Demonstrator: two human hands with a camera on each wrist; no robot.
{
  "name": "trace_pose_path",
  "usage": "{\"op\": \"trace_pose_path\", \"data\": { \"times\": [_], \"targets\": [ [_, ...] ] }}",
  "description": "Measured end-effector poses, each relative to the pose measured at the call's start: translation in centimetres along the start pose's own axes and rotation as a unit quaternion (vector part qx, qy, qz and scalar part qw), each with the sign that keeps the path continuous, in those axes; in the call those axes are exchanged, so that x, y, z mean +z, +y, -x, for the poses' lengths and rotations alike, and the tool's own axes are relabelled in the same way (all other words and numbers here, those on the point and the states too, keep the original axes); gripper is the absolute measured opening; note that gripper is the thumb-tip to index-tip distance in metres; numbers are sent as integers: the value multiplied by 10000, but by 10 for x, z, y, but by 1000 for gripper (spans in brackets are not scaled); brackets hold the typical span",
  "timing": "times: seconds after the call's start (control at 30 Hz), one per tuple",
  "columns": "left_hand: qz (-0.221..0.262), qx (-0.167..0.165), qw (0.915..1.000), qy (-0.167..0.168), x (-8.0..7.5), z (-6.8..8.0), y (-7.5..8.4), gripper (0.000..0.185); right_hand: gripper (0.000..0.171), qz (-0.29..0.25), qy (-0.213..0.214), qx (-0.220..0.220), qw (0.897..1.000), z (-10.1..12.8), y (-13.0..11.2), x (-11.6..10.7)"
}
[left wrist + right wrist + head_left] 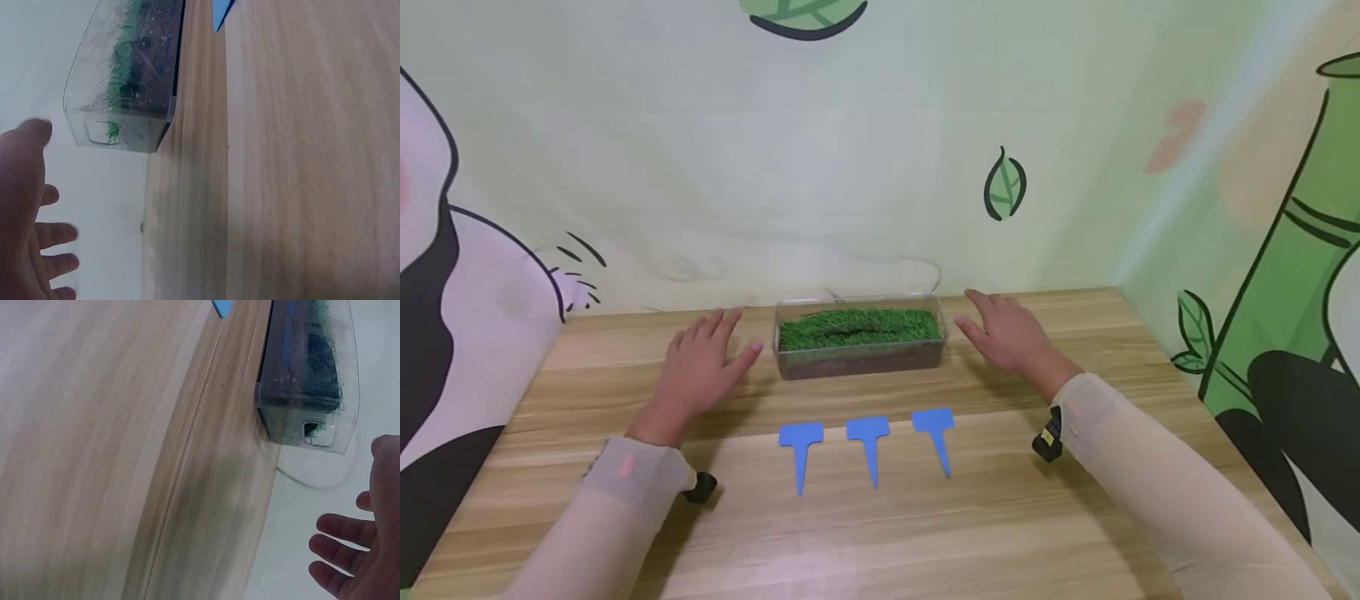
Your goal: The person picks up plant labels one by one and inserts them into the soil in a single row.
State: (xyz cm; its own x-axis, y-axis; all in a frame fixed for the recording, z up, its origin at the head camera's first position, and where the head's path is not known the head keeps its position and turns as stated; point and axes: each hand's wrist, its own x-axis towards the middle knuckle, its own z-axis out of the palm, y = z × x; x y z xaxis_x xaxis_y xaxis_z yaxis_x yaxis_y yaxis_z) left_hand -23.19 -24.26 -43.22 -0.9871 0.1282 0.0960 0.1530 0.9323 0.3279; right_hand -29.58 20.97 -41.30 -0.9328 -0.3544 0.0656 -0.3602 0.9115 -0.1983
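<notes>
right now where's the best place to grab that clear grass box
Take the clear box by its two short end walls, left hand from its left, right hand from its right. It is long, lies crosswise, and both open hands flank those ends.

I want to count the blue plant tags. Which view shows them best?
The head view: all three blue plant tags lie in a row on the table, fully visible. The left wrist view catches only one blue corner, the right wrist view likewise.

right hand, fingers spread, hovers near the clear grass box on the table.
</notes>
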Motion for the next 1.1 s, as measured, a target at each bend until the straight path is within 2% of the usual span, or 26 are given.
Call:
{"op": "trace_pose_path", "data": {
  "times": [0.23,0.47,0.63,1.1],
  "targets": [
    [472,-78,9988,68,0,-3,4,74,61,-537,101,41,9985,-4,-6,0],
    [794,-42,9967,161,-2,-6,10,61,54,-596,240,45,9979,-5,-12,1],
    [957,-15,9953,113,-2,-8,15,59,53,-651,317,47,9974,-6,-16,1],
    [1154,-47,9933,-72,3,-14,26,58,58,-908,45,150,9957,-10,-32,2]
  ]
}}
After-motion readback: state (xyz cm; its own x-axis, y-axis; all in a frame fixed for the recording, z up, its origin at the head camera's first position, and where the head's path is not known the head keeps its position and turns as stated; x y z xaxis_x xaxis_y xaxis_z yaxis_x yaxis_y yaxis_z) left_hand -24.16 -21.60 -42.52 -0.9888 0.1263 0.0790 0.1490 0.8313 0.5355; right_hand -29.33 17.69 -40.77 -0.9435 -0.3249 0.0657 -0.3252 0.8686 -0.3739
